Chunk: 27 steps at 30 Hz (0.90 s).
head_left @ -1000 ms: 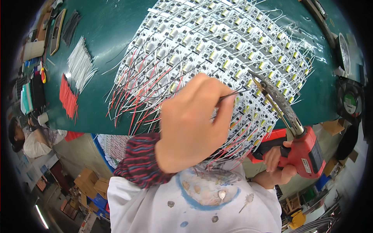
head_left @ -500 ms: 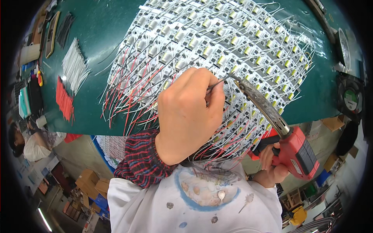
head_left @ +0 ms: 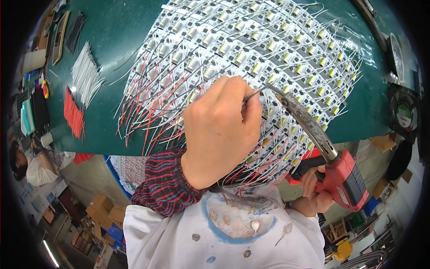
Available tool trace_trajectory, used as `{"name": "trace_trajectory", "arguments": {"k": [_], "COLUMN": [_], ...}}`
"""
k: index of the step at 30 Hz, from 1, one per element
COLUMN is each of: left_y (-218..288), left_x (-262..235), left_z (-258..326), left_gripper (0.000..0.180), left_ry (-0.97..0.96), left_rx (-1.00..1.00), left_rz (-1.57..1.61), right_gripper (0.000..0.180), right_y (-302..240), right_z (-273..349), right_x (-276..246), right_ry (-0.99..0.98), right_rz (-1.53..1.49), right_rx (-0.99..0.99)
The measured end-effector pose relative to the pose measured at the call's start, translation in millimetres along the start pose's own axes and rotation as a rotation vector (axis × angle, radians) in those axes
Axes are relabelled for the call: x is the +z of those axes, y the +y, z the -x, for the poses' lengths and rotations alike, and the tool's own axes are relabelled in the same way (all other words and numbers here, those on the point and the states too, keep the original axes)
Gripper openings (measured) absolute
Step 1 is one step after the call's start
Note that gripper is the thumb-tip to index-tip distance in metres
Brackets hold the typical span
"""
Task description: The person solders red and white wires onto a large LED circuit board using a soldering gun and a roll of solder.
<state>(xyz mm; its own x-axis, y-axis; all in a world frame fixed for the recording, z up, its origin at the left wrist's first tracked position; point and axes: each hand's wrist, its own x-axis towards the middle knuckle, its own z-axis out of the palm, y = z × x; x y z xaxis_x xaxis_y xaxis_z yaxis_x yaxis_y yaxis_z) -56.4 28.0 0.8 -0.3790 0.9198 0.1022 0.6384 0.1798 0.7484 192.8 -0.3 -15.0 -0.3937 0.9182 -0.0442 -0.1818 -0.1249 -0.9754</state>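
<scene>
My left hand [head_left: 219, 130], in a red plaid cuff, is closed over the near part of a large sheet of small white circuit boards [head_left: 251, 49] with yellow parts and red and white leads. It pinches a thin solder wire [head_left: 254, 94] that pokes out to the right. My right hand [head_left: 313, 190] grips a red soldering gun [head_left: 345, 177]. Its long dark, crusted barrel [head_left: 304, 119] slants up-left, and the tip meets the wire just beside my left fingers, over the boards.
The boards lie on a green table [head_left: 112, 40]. Bundles of white wires [head_left: 85, 74] and red wires [head_left: 74, 112] sit at the left, with trays and tools beyond. A small black fan [head_left: 405, 114] stands at the right edge. Another person [head_left: 27, 161] is low at the left.
My left hand has shifted slightly up and right over the boards. The soldering gun's tip has come in to the wire at my left fingers.
</scene>
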Motion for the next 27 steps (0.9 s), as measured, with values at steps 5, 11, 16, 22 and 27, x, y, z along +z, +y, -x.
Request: {"name": "trace_trajectory", "arguments": {"k": [5,11,16,22,27], "left_y": [-0.4,-5.4,9.5,17.3,9.3], "left_x": [0.1,-11.1,-33.2,2.6,11.3], "left_z": [0.7,-0.5,7.5,11.9,9.8], "left_gripper": [0.013,0.009,0.014,0.006,0.014], "left_ry": [0.005,0.011,0.138,-0.052,0.014], "left_rx": [0.023,0.142,0.195,0.020,0.120], "left_rz": [-0.014,-0.009,0.085,0.049,-0.092], "right_gripper": [0.074,0.074,0.074,0.077,0.080], "right_y": [-3.6,-2.3,-4.6,-4.9,-5.2], "right_z": [0.2,1.4,8.1,13.4,15.7], "right_x": [5.8,4.4,-0.7,-3.7,-7.1], "right_ry": [0.032,0.097,0.148,0.147,0.122], "right_rz": [0.116,0.101,0.018,0.032,0.103], "right_rx": [-0.038,-0.047,-0.032,-0.005,-0.063]}}
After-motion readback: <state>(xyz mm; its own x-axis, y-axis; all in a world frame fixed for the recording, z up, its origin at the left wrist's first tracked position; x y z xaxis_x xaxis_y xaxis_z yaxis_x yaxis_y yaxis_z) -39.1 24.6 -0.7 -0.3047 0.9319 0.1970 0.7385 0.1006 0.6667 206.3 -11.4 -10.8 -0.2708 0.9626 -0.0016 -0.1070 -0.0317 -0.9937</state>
